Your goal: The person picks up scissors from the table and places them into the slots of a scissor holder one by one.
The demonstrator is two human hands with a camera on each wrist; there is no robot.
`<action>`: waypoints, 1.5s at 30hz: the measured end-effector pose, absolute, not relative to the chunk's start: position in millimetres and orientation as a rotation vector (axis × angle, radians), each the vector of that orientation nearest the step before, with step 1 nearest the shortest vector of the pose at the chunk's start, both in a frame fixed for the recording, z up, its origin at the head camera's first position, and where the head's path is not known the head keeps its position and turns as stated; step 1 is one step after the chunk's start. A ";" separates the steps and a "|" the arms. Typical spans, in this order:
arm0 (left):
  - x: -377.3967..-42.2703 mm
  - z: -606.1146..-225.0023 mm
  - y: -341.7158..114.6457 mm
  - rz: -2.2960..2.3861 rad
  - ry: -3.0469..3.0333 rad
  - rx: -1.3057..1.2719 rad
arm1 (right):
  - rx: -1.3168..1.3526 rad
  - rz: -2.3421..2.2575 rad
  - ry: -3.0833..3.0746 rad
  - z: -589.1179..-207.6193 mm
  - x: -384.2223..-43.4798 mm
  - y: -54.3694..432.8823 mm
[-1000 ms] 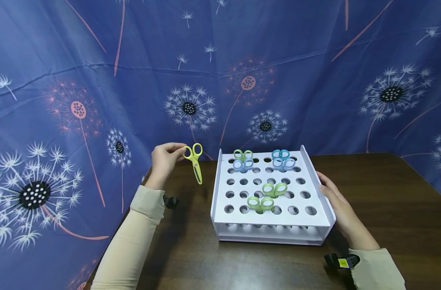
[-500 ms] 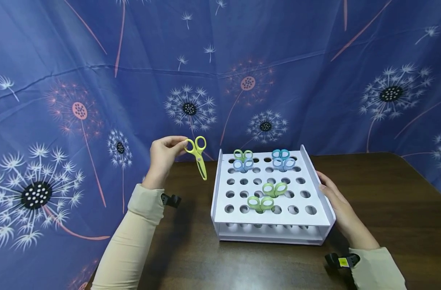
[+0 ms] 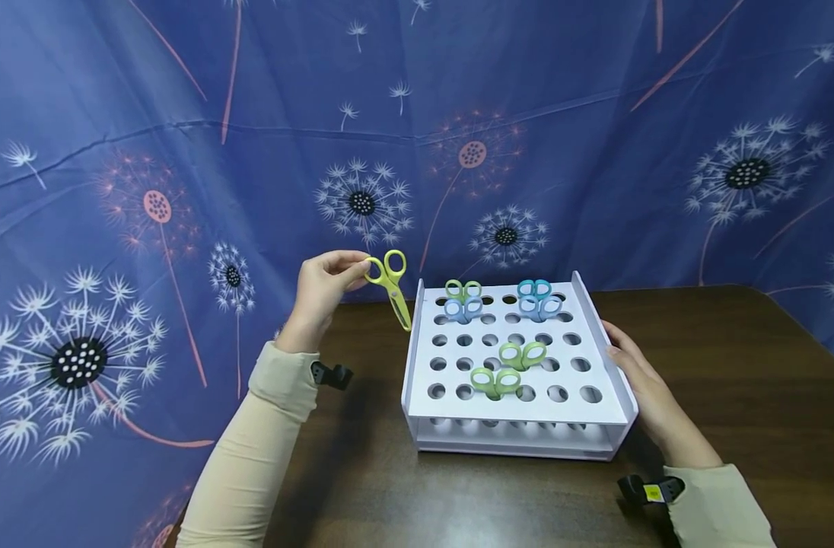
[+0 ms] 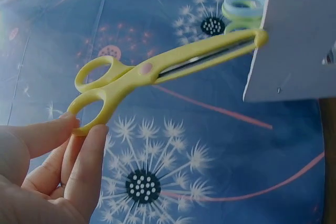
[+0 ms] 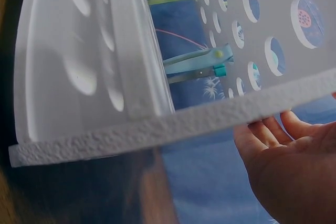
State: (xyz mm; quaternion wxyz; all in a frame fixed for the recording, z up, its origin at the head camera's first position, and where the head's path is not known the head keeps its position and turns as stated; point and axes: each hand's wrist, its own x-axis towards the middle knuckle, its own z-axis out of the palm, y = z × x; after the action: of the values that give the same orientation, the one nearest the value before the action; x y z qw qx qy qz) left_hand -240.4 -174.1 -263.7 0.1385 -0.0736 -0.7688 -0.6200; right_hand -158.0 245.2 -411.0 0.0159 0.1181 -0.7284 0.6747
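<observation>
My left hand (image 3: 321, 297) pinches one handle loop of a pair of yellow scissors (image 3: 393, 290) between thumb and fingers. These scissors hang in the air beside the white rack (image 3: 472, 412), blades slanting down to the right, tip near its left side panel. In the left wrist view the yellow scissors (image 4: 131, 80) have their blades together. Against the outer face of the rack's right side panel rests my right hand (image 3: 653, 407), fingertips touching it. Green scissors (image 3: 523, 358), teal scissors (image 3: 534, 291) and light-blue scissors (image 3: 540, 310) stand in rack holes, handles up.
The rack has rows of round holes in its top panel and a lower board underneath. It stands on a dark brown wooden table (image 3: 705, 358). Behind hangs a blue dandelion-print cloth (image 3: 561, 175). In the right wrist view, light-blue scissor blades (image 5: 189, 62) hang below the top panel.
My left hand has risen and moved right with the yellow scissors, bringing them closer to the rack's left side. The right hand stays at the rack's right panel.
</observation>
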 end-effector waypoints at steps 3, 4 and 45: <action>-240.1 -262.0 -170.6 -1.816 -2.238 -0.246 | 0.354 2.069 -2.293 -411.3 -157.9 245.8; -239.8 -261.2 -169.8 -1.817 -2.242 -0.253 | 0.348 2.054 -2.307 -411.4 -157.9 246.0; -245.8 -253.1 -94.1 -1.901 -2.435 -0.394 | 0.383 2.040 -2.302 -408.6 -156.4 243.9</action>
State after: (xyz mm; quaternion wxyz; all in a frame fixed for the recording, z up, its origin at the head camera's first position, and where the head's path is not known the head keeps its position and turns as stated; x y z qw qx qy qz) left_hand -245.8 -94.1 -253.1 0.0134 -0.1265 -0.7818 -0.6104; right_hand -156.4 243.9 -408.6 0.0212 0.1235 -0.7426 0.6580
